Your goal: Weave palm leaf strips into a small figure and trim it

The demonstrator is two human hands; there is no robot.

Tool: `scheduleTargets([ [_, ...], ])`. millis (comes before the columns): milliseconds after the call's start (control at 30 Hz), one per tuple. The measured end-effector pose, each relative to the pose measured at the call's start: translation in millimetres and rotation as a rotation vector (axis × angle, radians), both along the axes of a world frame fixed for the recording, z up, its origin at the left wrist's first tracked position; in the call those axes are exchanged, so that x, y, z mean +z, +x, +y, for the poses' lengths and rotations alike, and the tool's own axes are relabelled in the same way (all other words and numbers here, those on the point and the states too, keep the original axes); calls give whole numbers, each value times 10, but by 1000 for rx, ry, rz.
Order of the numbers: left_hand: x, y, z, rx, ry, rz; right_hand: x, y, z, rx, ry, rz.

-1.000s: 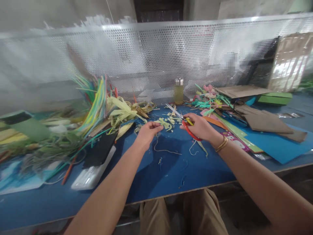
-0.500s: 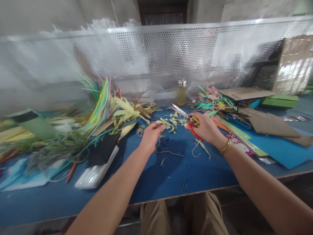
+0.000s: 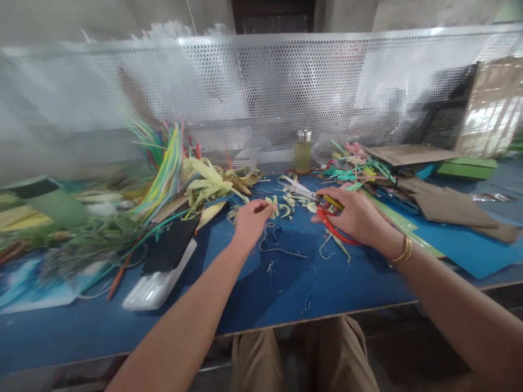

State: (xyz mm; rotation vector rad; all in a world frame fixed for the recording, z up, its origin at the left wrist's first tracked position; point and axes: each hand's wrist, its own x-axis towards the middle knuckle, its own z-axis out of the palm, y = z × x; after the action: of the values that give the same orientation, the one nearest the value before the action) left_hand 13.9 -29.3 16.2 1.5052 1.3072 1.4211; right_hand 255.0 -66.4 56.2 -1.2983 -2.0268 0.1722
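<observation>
My right hand (image 3: 359, 218) is closed round the handles of a pair of scissors (image 3: 339, 231), one red and one yellow. Their blades point left and away over the table and stand a little apart. To the left, my left hand (image 3: 253, 220) pinches thumb and fingertips together. Pale yellow-green scraps (image 3: 285, 211) lie just beyond those fingertips; whether one is in the pinch I cannot make out. Behind the left hand rests a heap of dried corn husks (image 3: 208, 179). A thin loose string (image 3: 281, 250) lies on the blue tabletop (image 3: 253, 299) between the hands.
Coloured pipe cleaners (image 3: 167, 169) stand in a bunch at the left, near a phone (image 3: 169, 247) on a white case (image 3: 159, 286). A bottle of yellowish liquid (image 3: 303, 152) stands before the perforated metal screen (image 3: 269, 92). Cardboard pieces (image 3: 453, 204) and blue sheets (image 3: 469, 247) lie right.
My right hand and the scissors have shifted right and slightly towards me. The pale strip seen at my left fingertips before no longer stands out there. The left hand has barely moved.
</observation>
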Motion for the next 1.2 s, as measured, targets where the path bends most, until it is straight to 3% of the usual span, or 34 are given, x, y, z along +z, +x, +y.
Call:
scheduleTargets([
  [133, 35, 74, -49, -39, -60, -123, -115, -87, -9, 129, -397, 425],
  [200, 30, 82, -56, -64, -66, -126, -149, -145, 2, 187, -508, 551],
  [267, 16, 72, -55, -100, -68, -99, -175, -197, 44, 182, -479, 605],
  [367, -9, 58, -50, -163, -76, -28, -221, -262, 151, 143, -303, 603],
  [467, -28, 67, -54, -211, -50, 78, -261, -330, 244, 185, -218, 580],
  [633, -35, 76, -82, -262, 43, 180, -221, -469, 238, 281, -188, 474],
  [733, -13, 60, -111, -281, 65, 244, -198, -523, 202, 251, -202, 366],
  [900, 66, 55, -173, -278, 50, 316, -312, -543, 239, 240, -251, 390],
  [1000, 121, 62, -184, -307, 1, 236, -358, -556, 258, 267, -299, 566],
  [1200, 112, 106, -142, -347, -187, -277, -319, -596, 200, 239, -344, 994],
])
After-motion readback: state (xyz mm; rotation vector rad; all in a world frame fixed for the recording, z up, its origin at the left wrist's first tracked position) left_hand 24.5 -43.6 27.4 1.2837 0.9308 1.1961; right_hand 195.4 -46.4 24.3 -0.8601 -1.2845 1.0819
